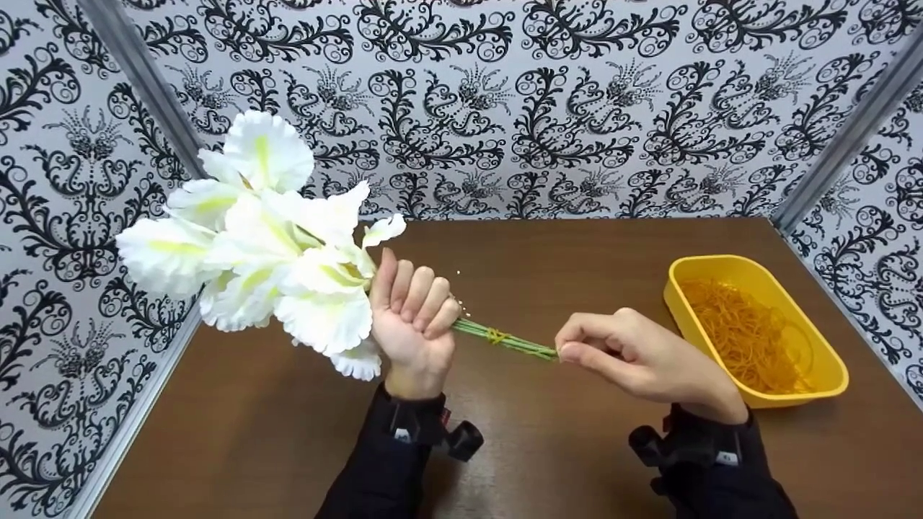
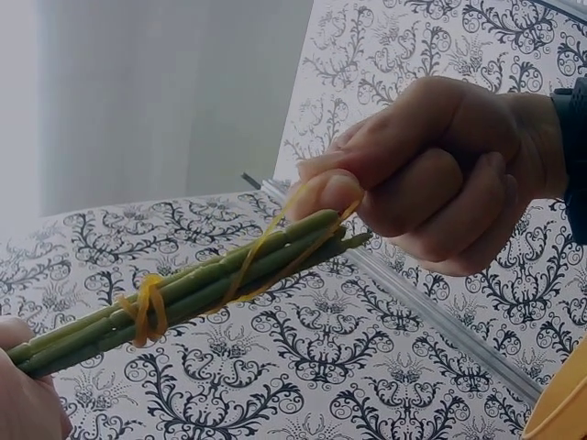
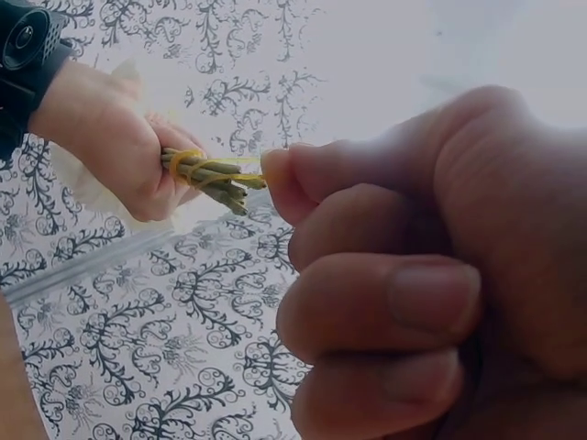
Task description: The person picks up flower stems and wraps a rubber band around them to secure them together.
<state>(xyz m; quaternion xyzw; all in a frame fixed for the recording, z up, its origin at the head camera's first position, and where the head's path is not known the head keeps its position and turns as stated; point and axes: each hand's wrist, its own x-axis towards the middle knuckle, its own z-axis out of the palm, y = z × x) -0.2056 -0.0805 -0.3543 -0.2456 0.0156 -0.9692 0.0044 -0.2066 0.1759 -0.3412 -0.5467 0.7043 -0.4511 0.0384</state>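
Observation:
A bunch of white artificial flowers [image 1: 281,245] with yellow-green streaks leans to the left, held above the table. My left hand [image 1: 418,328] grips its green stems [image 1: 523,344] just below the blooms. The stem ends point right toward my right hand [image 1: 642,353]. In the left wrist view, a yellow rubber band [image 2: 147,312] is wound round the stems [image 2: 197,289]. One loop of it stretches along to the stem tips, where thumb and forefinger of the right hand [image 2: 431,174] pinch it. The right wrist view shows this stretched loop [image 3: 240,161] at the fingertips.
At the right of the brown table [image 1: 548,447] stands a yellow tray [image 1: 829,371] with many loose rubber bands [image 1: 743,331] inside. Patterned black-and-white panels [image 1: 476,108] enclose the back and sides. Small white specks [image 1: 464,306] show near the left fingers.

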